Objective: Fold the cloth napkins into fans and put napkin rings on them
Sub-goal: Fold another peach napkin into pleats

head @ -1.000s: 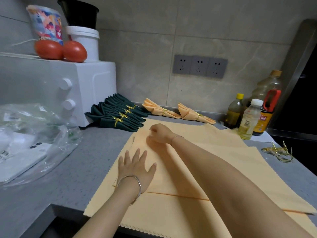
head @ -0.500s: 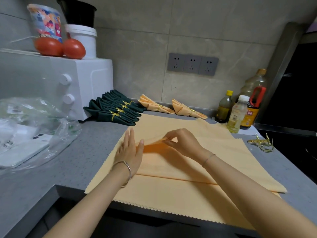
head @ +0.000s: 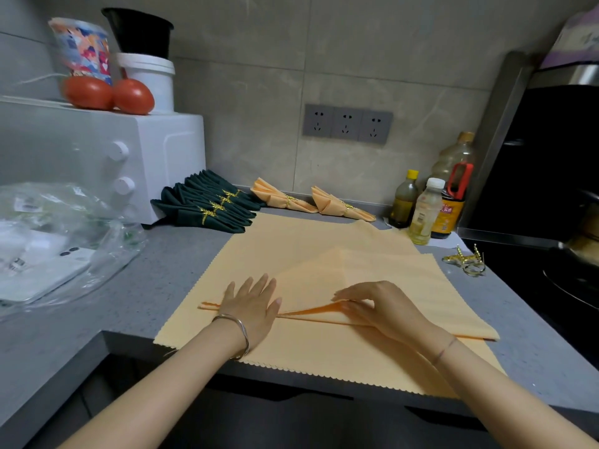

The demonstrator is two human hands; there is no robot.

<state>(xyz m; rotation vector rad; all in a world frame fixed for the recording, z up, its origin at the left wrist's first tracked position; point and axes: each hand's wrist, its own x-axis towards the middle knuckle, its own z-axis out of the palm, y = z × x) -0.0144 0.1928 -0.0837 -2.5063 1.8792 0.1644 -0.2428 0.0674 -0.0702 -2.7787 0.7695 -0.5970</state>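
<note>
The napkin (head: pixel 372 273) by the counter's (head: pixel 155 273) front edge looks soft and floppy, so the left hand (head: pixel 251 307) presses it flat while the right hand (head: pixel 382 307) pinches its fold.

Left hand (head: pixel 251 306), right hand (head: pixel 379 307) on peach napkin (head: pixel 324 273)

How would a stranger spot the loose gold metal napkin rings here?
Start at the grey stone counter and follow it right, past the flat peach cloth napkins. The loose gold metal napkin rings lie by the black stove top, alone in holding no napkin.
</note>
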